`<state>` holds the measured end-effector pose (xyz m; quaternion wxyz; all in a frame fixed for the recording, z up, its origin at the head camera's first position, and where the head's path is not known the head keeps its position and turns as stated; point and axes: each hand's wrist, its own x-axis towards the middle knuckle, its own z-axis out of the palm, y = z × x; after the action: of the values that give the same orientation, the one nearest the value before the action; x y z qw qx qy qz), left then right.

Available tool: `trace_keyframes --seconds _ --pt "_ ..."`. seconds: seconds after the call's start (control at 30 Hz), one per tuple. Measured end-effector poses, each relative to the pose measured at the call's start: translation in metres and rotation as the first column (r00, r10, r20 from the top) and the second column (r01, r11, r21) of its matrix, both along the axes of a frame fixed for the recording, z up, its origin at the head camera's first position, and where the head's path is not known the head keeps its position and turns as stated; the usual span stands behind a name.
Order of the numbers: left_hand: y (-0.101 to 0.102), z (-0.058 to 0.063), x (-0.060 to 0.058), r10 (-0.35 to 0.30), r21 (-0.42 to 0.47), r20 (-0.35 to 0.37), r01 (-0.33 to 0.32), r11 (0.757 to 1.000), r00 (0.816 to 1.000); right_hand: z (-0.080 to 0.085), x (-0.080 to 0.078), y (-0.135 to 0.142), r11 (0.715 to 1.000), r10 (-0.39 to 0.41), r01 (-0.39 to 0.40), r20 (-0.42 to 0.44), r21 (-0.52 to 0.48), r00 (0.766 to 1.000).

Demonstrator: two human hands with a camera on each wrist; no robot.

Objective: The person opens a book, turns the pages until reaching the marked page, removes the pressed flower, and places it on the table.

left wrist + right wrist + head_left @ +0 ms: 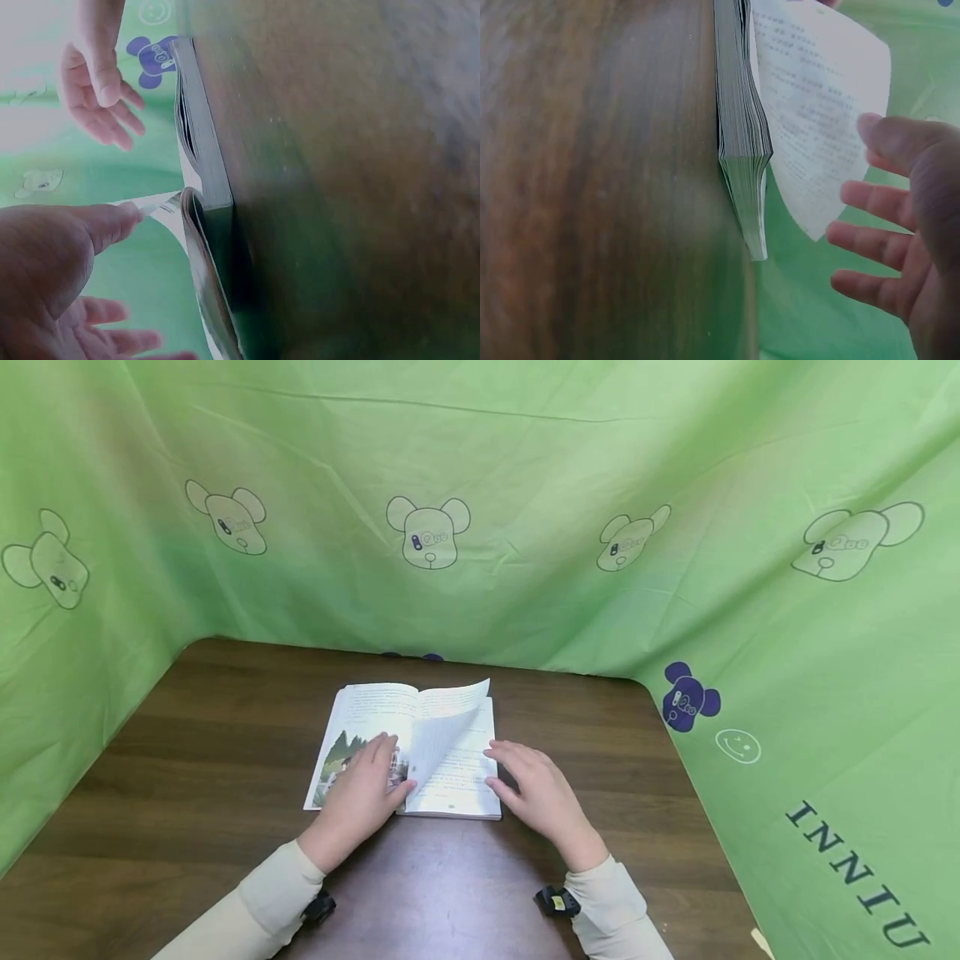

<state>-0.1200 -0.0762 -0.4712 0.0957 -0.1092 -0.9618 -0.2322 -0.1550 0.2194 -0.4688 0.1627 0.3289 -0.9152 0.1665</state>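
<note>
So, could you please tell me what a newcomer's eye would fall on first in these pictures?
Probably the open book on the brown table, with one page curving up above its right half. The left hand is over the book's left side, the right hand near its right edge. Behind the table hangs a bright green curtain printed with cartoon animal heads.

The person's left hand (358, 789) hides part of the coloured landscape picture (333, 768) in the open white-paged paperback book (465, 797); the curling white paper leaf (441, 743) covers some of the printed white right page (457, 768); the fine dark print (378, 700) is too small to read; the dark brown wood-grain bench (187, 777) is blurred in the left wrist view; the pale cloth sleeves (273, 889) run off the head view's near edge; the small beige object (762, 942) at near right is partly cut off, its kind unclear.
</note>
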Motion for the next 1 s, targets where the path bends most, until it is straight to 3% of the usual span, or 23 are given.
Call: trace_keyframes --seconds 0.27,0.43,0.63,1.0 --pt "-0.007 0.001 -0.003 0.072 -0.114 -0.186 -0.094 0.989 0.98 -0.002 0.001 0.0 0.998 0.029 -0.034 0.07 0.058 0.997" --pt "-0.01 0.002 -0.002 -0.006 -0.217 -0.225 -0.044 0.975 0.974 -0.003 0.002 0.001 0.991 0.069 -0.085 0.155 0.103 0.985" --pt "-0.012 0.002 -0.002 -0.147 -0.332 -0.128 0.098 0.938 0.981 -0.005 0.004 0.001 0.98 0.09 -0.128 0.235 0.152 0.968" --pt "-0.017 -0.004 0.0 -0.229 -0.238 0.037 0.231 0.943 0.973 -0.003 0.007 -0.001 0.974 0.086 -0.147 0.324 0.17 0.942"
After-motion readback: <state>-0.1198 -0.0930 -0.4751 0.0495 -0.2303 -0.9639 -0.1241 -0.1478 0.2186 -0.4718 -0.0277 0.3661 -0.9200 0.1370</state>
